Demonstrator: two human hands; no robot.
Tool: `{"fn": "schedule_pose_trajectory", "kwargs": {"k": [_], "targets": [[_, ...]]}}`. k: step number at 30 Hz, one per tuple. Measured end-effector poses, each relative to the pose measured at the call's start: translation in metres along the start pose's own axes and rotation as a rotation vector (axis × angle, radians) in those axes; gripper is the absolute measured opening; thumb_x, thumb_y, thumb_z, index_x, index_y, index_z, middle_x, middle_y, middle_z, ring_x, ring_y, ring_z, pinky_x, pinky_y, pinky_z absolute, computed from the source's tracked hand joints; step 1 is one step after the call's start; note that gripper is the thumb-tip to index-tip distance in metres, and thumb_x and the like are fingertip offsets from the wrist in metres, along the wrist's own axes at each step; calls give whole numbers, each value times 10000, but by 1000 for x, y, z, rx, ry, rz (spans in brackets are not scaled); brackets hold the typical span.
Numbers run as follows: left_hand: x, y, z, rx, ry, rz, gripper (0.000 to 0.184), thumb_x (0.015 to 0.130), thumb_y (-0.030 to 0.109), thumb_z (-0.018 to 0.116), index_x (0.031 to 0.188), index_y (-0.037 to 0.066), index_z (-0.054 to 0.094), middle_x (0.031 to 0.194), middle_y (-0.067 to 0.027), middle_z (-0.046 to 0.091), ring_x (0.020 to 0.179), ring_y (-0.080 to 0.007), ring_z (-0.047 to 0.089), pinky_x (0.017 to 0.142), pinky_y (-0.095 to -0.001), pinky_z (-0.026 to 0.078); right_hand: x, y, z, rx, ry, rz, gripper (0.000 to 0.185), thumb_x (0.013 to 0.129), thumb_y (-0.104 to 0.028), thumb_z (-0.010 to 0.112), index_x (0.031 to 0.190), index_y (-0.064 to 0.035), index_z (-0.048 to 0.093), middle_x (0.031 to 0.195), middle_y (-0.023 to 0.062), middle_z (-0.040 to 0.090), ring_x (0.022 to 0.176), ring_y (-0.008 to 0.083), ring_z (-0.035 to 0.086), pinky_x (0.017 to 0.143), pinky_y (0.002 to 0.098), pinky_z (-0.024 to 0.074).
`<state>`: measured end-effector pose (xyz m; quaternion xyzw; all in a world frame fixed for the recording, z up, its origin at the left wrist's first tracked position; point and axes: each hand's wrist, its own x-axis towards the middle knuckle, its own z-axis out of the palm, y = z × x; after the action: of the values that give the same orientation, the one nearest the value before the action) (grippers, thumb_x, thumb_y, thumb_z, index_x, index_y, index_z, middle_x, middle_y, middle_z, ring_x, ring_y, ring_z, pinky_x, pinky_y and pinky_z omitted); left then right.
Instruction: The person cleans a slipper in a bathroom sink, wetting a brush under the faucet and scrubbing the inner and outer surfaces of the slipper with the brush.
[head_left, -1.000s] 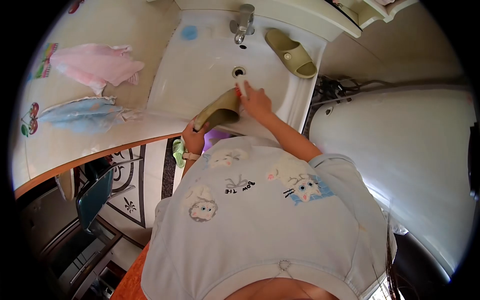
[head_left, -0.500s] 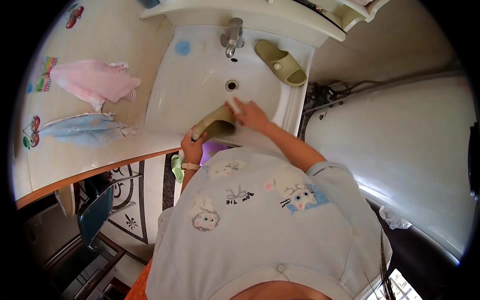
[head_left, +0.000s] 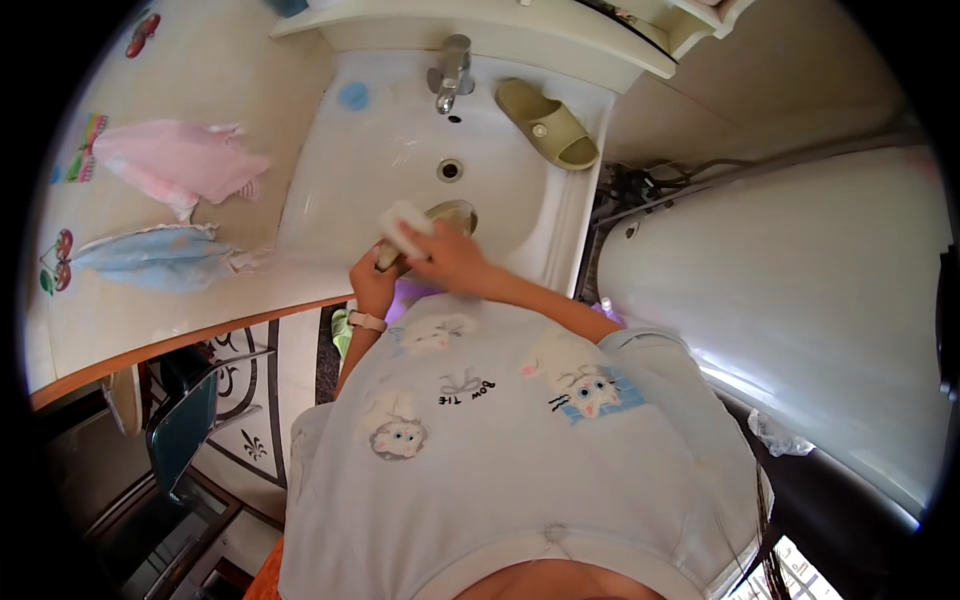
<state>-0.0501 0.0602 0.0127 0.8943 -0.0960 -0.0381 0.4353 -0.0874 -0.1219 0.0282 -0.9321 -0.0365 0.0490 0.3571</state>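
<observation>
Left of the sink (head_left: pixel 325 215) are a pink cloth (head_left: pixel 185 160) and a blue cloth (head_left: pixel 155 258). The left hand (head_left: pixel 373 283) is closed round one end of an olive slipper (head_left: pixel 461 214) over the sink's near side; the right hand (head_left: pixel 448 260) grips a blurred white block (head_left: pixel 403 226) over it. The shirt (head_left: pixel 560 465) reads "BOW TIE". Farther right, another olive slipper (head_left: pixel 560 130) carries a round, unreadable badge (head_left: pixel 540 131).

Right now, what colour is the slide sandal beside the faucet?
The slide sandal is olive green; head view.
</observation>
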Motion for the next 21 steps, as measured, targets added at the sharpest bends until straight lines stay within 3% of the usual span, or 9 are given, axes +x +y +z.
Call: {"fn": "schedule_pose_trajectory", "kwargs": {"k": [2,4,6,10,13,14,16,17,21], "targets": [[3,0,-4,-3,-149,-131,364,702,111,720,1040,10,627,886,-147,663,793,-190,635,738,-297,478,-5,-17,-23,177,-234,-81,565,839,-396,487,1362,-244,335,1150,289,427,1012,390,521,851,448,439],[0,-6,-1,-78,-27,-24,365,727,104,700,1062,-7,609,889,-113,662,782,-155,608,727,-279,472,7,26,-3,102,-121,-81,564,845,-401,489,1364,-250,329,1125,288,437,974,401,533,829,447,448],[-3,-4,-1,-60,1,-10,367,729,110,702,1065,-5,609,885,-110,660,781,-150,606,727,-280,472,16,62,-8,86,-86,419,552,844,-388,496,1359,-273,334,1083,281,451,914,402,550,781,435,467],[9,7,4,7,4,28,355,729,118,703,1051,-5,616,892,-110,663,798,-146,607,738,-280,470,2,30,-16,-52,-141,220,580,841,-400,495,1379,-292,308,983,208,461,825,349,535,730,413,450],[4,9,-1,20,2,27,345,728,116,702,1042,-3,622,895,-112,665,806,-149,609,748,-276,468,-3,-1,-13,19,-49,-182,559,859,-387,459,1383,-277,297,947,216,491,828,343,543,710,424,465],[4,10,-4,-41,23,38,340,727,113,700,1038,-1,625,896,-114,667,806,-153,612,750,-274,467,2,9,-10,17,-46,-191,559,859,-387,459,1383,-277,297,947,216,491,828,343,543,710,424,465],[-3,8,-6,-73,29,10,340,728,116,694,1039,0,624,884,-114,668,794,-164,616,752,-274,467,14,39,-8,2,-104,250,536,862,-423,456,1360,-267,332,1031,240,484,850,367,567,740,462,476],[-6,0,-3,-95,53,24,338,728,115,691,1039,0,624,880,-113,668,794,-162,615,752,-275,467,14,58,-8,10,-109,354,541,865,-444,436,1362,-261,328,1007,237,497,879,375,556,767,470,465],[-3,6,-4,24,33,25,329,731,105,687,1037,0,626,889,-109,664,809,-148,605,756,-278,468,9,13,-12,-30,-144,134,553,866,-440,439,1367,-237,323,1020,238,500,936,382,541,796,475,453]]}}
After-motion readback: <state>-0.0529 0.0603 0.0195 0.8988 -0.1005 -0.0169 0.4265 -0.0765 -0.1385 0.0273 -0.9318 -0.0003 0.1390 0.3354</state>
